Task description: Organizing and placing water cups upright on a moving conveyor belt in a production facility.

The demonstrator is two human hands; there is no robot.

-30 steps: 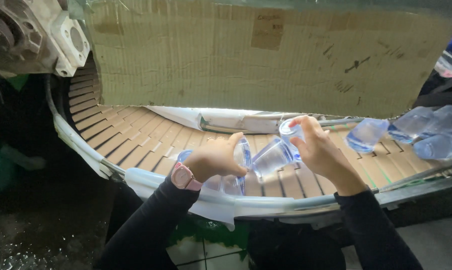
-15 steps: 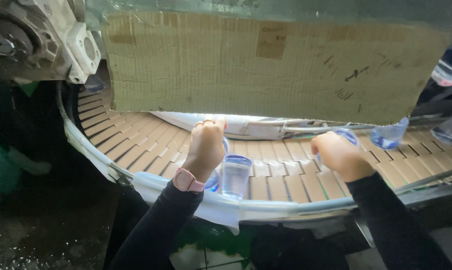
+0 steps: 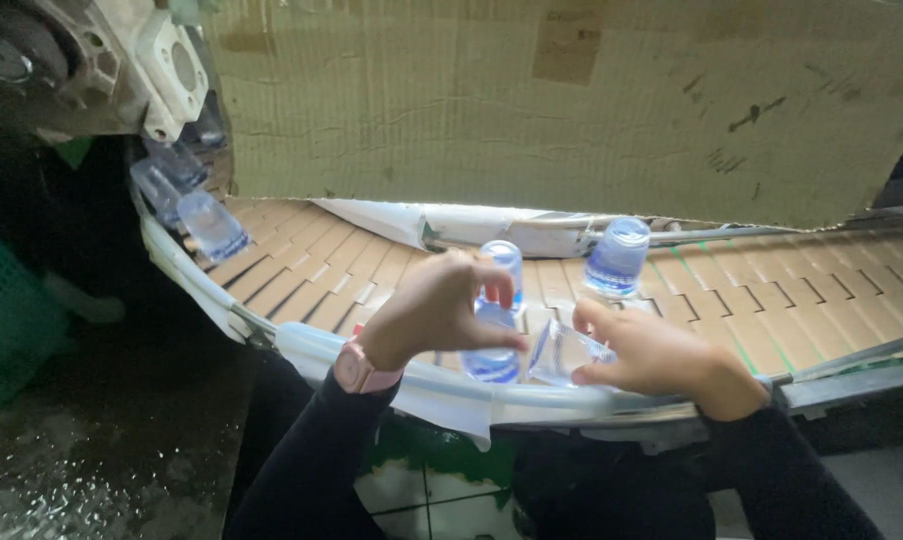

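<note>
My left hand (image 3: 433, 308) rests on the curved slat conveyor (image 3: 301, 270), fingers closed over a clear plastic cup (image 3: 491, 345) standing upside down near the front rail. A second cup (image 3: 503, 268) stands just behind my fingertips. My right hand (image 3: 661, 355) grips a tilted clear cup (image 3: 563, 352) right beside the left hand's cup. Another cup (image 3: 617, 257) stands upside down on the belt a little behind my right hand. Both arms wear dark sleeves, with a pink band on my left wrist.
A cardboard sheet (image 3: 571, 100) hangs over the back of the belt. Several cups (image 3: 196, 205) lie on the belt's left bend under a grey machine housing (image 3: 81, 65). A green crate (image 3: 6, 310) stands at far left above a wet floor.
My hands came back together at the front rail. The right hand took hold of a tilted cup; the left closed over an upside-down one. The view has shifted right.
</note>
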